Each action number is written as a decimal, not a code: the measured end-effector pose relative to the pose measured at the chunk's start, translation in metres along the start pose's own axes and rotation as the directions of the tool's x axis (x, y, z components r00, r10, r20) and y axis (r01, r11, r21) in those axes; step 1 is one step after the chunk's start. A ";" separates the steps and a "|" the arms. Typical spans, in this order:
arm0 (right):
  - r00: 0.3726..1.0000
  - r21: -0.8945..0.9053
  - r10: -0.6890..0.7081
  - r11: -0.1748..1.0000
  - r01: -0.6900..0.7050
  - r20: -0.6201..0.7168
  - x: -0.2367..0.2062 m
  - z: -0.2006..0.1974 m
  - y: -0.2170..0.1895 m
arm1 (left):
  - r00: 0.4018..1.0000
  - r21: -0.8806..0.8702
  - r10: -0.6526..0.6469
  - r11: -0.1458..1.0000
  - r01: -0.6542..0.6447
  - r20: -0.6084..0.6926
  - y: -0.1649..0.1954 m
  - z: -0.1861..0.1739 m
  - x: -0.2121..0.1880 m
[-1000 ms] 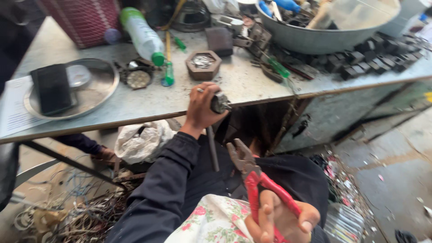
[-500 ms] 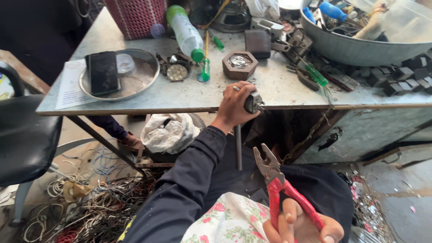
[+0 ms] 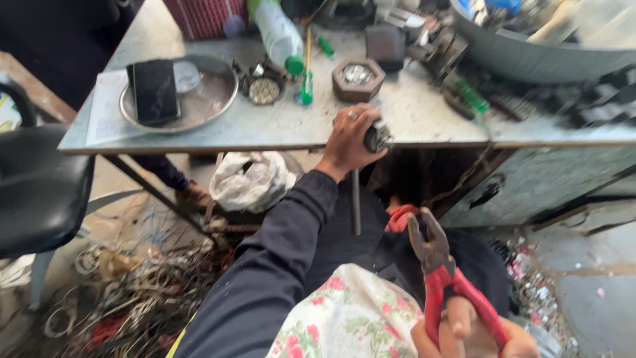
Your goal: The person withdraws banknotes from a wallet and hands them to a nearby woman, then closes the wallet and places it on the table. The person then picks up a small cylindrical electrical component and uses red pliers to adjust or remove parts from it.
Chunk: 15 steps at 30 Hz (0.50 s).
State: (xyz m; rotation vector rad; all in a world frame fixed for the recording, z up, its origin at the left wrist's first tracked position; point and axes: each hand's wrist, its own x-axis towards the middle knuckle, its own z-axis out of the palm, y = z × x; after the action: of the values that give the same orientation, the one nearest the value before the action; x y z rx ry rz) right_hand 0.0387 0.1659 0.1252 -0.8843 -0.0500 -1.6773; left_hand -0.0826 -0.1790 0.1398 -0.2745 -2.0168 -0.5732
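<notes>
My left hand (image 3: 348, 142) clamped on small dark metal part with rod (image 3: 376, 137) at grey tabletop (image 3: 411, 119) edge; right hand (image 3: 474, 335) fingers wrapped round red-handled pliers (image 3: 437, 265), jaws shut. Step: gripping part. Next: pliers need aligning.

Left hand (image 3: 349, 140) at table (image 3: 278, 129) front edge, gripping small motor (image 3: 377, 136); pliers (image 3: 440, 275) in right hand (image 3: 474, 335) below, nearer; phone (image 3: 154, 90) in round tray (image 3: 215, 99) far left; hexagonal box (image 3: 358, 79) behind left hand.
</notes>
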 end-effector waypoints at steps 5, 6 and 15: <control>1.000 -0.065 0.010 0.998 -0.012 -0.028 -0.006 -0.001 -0.010 | 1.000 -0.024 -0.010 1.000 0.010 -0.006 0.004 0.000 0.006; 1.000 -0.062 0.004 0.998 -0.005 -0.014 -0.006 -0.002 -0.009 | 1.000 -0.022 -0.012 1.000 0.011 -0.001 0.004 0.001 0.005; 0.997 -0.227 0.028 0.973 -0.043 -0.069 -0.005 -0.001 -0.004 | 1.000 0.037 -0.024 0.999 0.024 0.014 0.001 0.010 -0.003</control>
State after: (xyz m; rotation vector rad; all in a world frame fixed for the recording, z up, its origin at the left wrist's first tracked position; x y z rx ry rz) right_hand 0.0345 0.1711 0.1232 -0.9951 0.2062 -1.6997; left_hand -0.0887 -0.1729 0.1333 -0.2333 -2.0447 -0.5498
